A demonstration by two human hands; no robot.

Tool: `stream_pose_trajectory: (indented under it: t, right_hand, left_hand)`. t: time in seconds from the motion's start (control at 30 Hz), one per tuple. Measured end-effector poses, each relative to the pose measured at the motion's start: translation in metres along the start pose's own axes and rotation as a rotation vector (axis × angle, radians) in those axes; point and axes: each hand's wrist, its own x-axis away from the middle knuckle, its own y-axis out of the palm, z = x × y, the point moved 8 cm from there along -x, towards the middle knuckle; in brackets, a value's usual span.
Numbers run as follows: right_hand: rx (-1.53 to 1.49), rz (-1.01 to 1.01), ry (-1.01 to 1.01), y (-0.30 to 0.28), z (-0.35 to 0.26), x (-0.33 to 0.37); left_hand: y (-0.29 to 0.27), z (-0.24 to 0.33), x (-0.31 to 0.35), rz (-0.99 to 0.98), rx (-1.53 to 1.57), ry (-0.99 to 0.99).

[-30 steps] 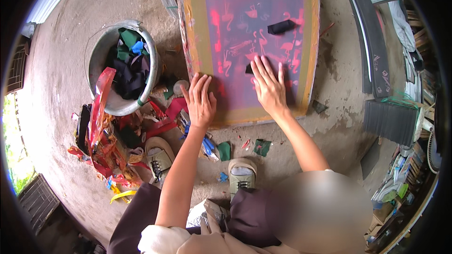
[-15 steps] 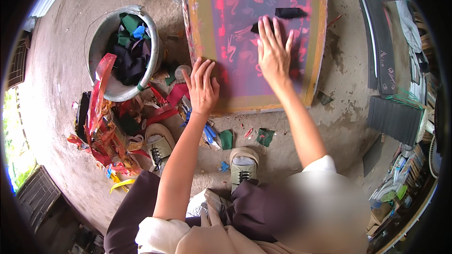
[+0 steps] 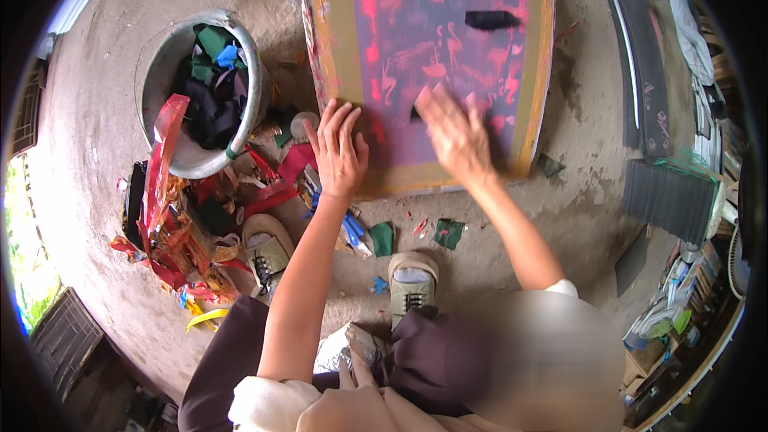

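Note:
A flat screen-printing frame (image 3: 336,48) with brown tape borders lies ahead of me. Pink bird figures show across its purple-grey mesh. My left hand (image 3: 341,152) rests, fingers stretched out, on the frame's near left corner. My right hand (image 3: 458,136), smeared by motion, lies flat with extended fingers on the lower middle of the mesh. Beneath its fingertips the corner of a small black cloth piece (image 3: 415,114) peeks out; the rest is hidden. Another black cloth piece (image 3: 490,20) lies on the upper right of the mesh, apart from both hands.
To the left a metal bucket (image 3: 254,104) holds black, green and blue cloth scraps. Below it sits a heap of red plastic scraps (image 3: 172,228). Green cloth bits (image 3: 450,233) lie on the floor near my shoes (image 3: 414,284). A dark corrugated panel (image 3: 670,202) stands at right.
My right hand has slid toward me across the mesh, with the black cloth under its fingers. My left hand stays at the frame's corner.

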Motion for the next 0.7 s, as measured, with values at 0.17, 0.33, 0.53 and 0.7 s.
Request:
stream_pose_trajectory:
  t: [0.17,0.33,0.53,0.7]
  right_hand:
    - [-0.135,0.095,0.295,-0.004,-0.003,-0.002]
    - [0.057,0.133,0.328,-0.028,0.028,-0.049]
    - [-0.222,-0.006,0.077,0.000,-0.024,-0.013]
    - [-0.028,0.132,0.237,-0.022,0.013,-0.058]
  left_hand:
    - [0.000,0.000,-0.002,0.009,-0.005,0.006]
    - [0.002,0.000,-0.001,-0.003,-0.016,-0.004]
    - [0.002,-0.004,0.000,0.027,-0.026,0.013]
    - [0.001,-0.001,0.002,-0.012,0.012,-0.004]
